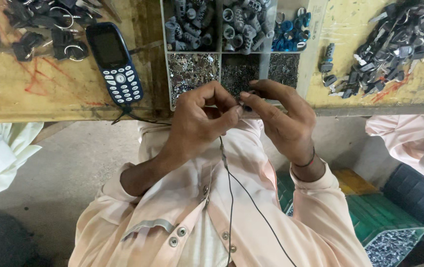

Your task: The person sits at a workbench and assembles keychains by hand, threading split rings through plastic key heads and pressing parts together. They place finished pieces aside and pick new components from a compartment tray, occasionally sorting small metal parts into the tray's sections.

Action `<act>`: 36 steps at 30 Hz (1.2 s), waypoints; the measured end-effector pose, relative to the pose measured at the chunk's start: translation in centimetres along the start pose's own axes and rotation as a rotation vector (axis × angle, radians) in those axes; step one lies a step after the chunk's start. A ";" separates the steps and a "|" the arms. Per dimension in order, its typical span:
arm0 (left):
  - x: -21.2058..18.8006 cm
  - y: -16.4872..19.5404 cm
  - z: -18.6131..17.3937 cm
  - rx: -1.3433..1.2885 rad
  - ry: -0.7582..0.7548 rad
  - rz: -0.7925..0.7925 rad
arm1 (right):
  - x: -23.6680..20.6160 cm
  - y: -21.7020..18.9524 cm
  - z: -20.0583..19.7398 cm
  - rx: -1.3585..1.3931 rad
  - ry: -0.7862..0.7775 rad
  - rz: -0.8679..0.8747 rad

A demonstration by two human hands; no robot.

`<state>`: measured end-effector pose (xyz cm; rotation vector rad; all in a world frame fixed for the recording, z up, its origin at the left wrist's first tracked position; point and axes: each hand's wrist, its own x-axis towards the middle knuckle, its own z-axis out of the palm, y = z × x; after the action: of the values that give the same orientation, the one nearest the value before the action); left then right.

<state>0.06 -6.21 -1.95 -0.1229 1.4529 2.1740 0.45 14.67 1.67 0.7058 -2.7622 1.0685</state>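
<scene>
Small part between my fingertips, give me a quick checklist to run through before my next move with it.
1. Part pinched by both hands: the left hand and right hand meet on the small dark part. Ok.
2. Part's alignment: mostly hidden by fingers. Cannot tell.
3. Compartment tray close by: directly beyond the hands, sections filled with small metal pieces. Ok.
4. Black cord clear of the hands: it hangs down the shirt just below the fingertips. Cannot tell whether it touches them.
5. Mobile phone secure: lying flat on the wooden bench near its edge. Ok.
</scene>
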 end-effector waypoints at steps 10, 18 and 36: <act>1.0 0.0 0.2 0.011 -0.008 -0.004 | 0.3 0.8 -0.5 0.009 -0.007 -0.030; 1.1 -0.4 2.1 0.387 0.065 0.428 | 2.0 -1.0 -1.1 -0.057 0.007 0.040; 1.8 -0.4 -0.6 0.412 -0.030 0.472 | 6.8 9.9 -3.2 -0.414 -0.056 0.059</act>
<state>-1.47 -6.00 -3.17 0.4363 2.0343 2.1425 -10.31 20.58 -0.30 0.6042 -2.9254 0.4589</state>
